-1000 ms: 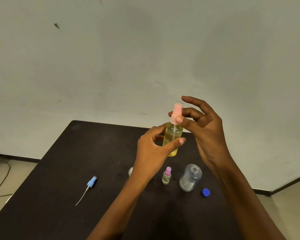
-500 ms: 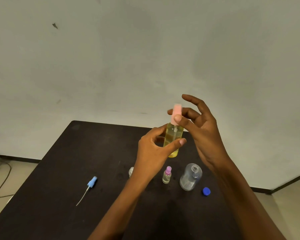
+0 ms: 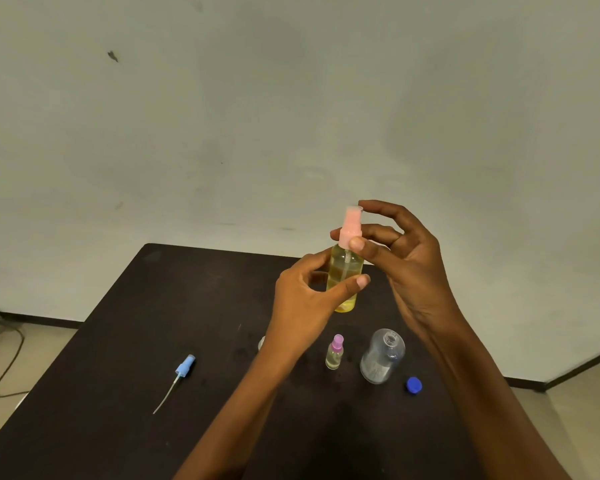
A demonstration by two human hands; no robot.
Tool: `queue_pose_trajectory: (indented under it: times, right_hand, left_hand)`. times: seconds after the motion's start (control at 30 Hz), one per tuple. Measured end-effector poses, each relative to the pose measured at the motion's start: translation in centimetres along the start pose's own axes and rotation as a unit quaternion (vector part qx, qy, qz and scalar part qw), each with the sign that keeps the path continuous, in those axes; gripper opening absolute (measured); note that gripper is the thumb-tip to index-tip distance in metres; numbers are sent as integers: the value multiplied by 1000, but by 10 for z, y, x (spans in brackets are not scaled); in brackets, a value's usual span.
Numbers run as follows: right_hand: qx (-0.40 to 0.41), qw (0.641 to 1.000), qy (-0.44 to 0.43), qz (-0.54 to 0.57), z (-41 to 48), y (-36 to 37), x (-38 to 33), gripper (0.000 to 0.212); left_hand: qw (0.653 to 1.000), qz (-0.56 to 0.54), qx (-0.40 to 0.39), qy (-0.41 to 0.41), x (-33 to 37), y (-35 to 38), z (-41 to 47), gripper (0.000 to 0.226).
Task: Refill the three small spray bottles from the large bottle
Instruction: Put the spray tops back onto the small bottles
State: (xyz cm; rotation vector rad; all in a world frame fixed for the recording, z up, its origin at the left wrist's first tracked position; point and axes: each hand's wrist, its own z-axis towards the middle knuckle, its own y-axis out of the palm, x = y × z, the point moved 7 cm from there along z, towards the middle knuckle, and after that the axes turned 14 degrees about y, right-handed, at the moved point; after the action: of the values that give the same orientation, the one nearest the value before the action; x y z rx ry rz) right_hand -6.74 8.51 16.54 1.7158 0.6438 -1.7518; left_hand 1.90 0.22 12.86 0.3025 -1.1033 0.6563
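I see the left hand (image 3: 305, 306) gripping the slim clear spray bottle (image 3: 345, 273), yellow liquid inside, upright above the matte black table (image 3: 146, 341); the right hand (image 3: 407, 268) pinches its pink plastic pump (image 3: 350, 225). The rounded large bottle (image 3: 383, 356) stands uncapped below.

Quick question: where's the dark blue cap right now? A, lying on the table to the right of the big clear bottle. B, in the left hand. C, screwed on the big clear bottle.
A: the blue cap lies on the table just right of the large clear bottle, whose neck is open.
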Motion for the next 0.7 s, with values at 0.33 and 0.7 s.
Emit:
queue_pose_trajectory:
  times: [0.33, 0.7]
  right_hand:
    - [112, 992, -47, -32, -6, -6, 0, 49]
    - [-54, 998, 16, -36, -2, 6, -8, 55]
  left_hand:
    - [1000, -2, 9, 14, 3, 2, 0, 31]
    - [1000, -1, -6, 18, 1, -2, 1, 28]
